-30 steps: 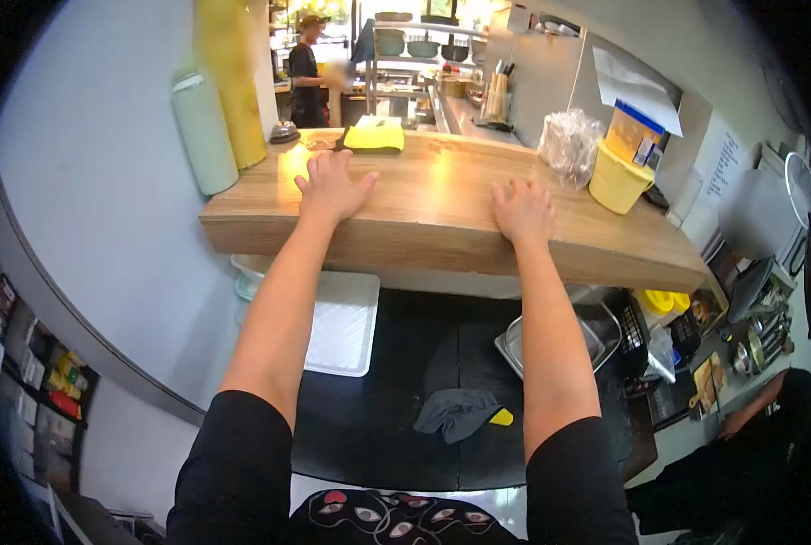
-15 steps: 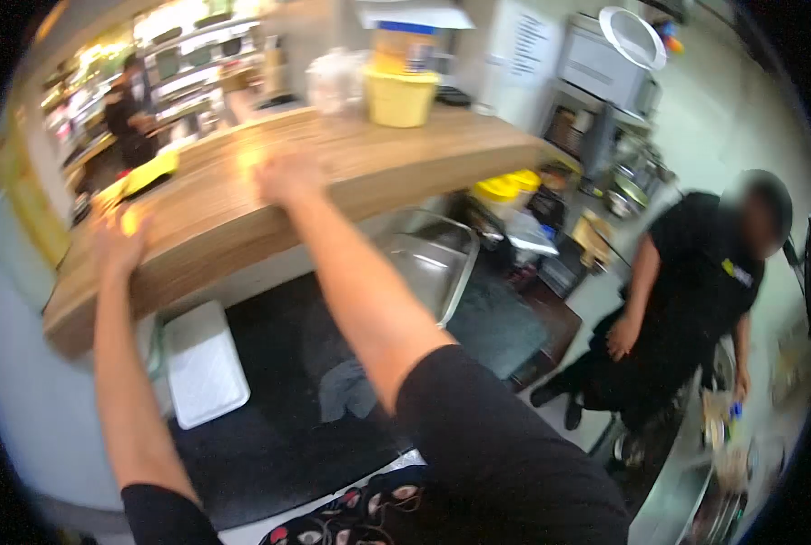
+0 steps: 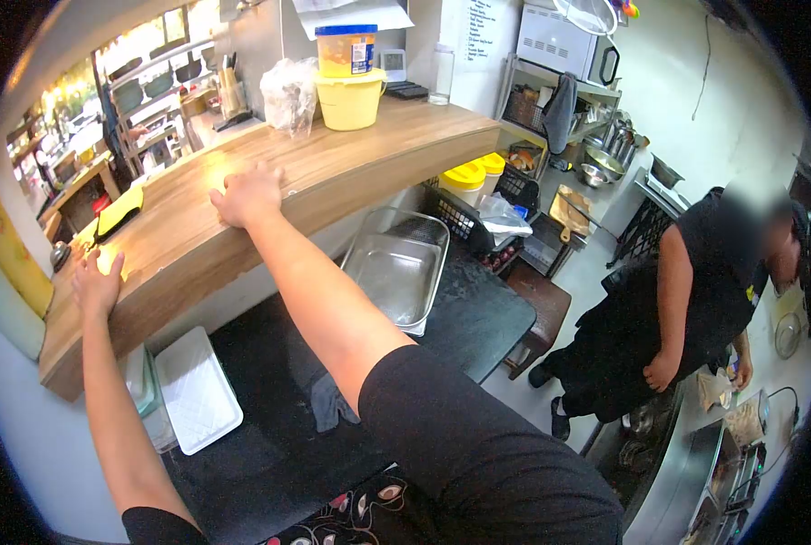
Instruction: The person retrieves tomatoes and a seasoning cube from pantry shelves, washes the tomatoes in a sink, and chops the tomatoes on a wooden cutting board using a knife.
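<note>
My left hand point(image 3: 98, 285) rests on the front edge of the wooden counter point(image 3: 333, 173), fingers apart and holding nothing. Farther right on the same counter lies my right hand point(image 3: 249, 196), its fingers spread and nothing in them. A yellow cloth point(image 3: 119, 213) is on the counter just beyond my left hand. Past my right hand stand a crumpled clear plastic bag point(image 3: 289, 98) and a yellow tub point(image 3: 349, 102), with a blue-lidded container point(image 3: 346, 51) stacked on the tub.
Below the counter, a black worktop point(image 3: 260, 363) holds a white tray point(image 3: 198, 391), a metal pan point(image 3: 395, 272) and a grey cloth point(image 3: 331, 404). At the right, a person in black point(image 3: 687, 300) stands by a steel bench. A brown stool point(image 3: 540, 313) stands beyond the worktop.
The view has swung to the right, bringing the person in black fully into sight. Both hands have stayed on the counter. The person in the far room is no longer visible.
</note>
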Action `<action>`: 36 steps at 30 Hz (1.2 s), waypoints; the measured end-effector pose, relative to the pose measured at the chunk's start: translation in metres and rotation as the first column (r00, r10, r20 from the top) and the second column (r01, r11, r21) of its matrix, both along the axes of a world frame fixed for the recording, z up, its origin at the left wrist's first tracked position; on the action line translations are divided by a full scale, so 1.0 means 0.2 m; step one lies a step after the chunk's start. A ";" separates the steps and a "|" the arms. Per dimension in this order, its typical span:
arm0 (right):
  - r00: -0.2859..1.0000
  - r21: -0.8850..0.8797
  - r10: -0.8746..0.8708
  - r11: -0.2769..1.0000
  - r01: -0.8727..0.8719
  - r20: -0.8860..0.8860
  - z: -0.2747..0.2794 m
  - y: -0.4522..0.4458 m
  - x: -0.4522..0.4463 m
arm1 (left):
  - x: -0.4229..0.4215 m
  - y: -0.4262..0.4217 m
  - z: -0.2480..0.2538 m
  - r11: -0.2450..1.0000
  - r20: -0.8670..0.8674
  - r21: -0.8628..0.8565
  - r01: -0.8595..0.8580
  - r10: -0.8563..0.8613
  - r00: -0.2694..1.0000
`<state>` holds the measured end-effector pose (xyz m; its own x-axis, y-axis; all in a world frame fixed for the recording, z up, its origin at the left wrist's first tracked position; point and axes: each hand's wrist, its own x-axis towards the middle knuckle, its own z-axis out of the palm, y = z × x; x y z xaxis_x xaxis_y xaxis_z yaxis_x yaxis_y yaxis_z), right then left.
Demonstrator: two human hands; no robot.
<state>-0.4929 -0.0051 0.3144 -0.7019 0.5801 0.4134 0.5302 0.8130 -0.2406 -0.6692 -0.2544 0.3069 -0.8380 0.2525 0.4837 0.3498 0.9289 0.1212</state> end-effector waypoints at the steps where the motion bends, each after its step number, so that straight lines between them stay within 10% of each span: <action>1: 1.000 -0.006 -0.004 1.000 0.004 -0.002 0.00 0.00 0.00 | -0.02 0.00 -0.01 1.000 -0.006 0.001 0.007 -0.007 1.000; 36: 1.000 -0.045 0.003 0.999 -0.004 -0.012 0.02 -0.01 0.02 | -0.03 -0.01 0.00 1.000 0.009 0.010 0.028 -0.028 1.000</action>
<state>-0.4887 -0.0079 0.3179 -0.6990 0.5961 0.3949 0.5244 0.8028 -0.2836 -0.6762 -0.2567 0.3064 -0.8351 0.2712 0.4787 0.3745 0.9176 0.1335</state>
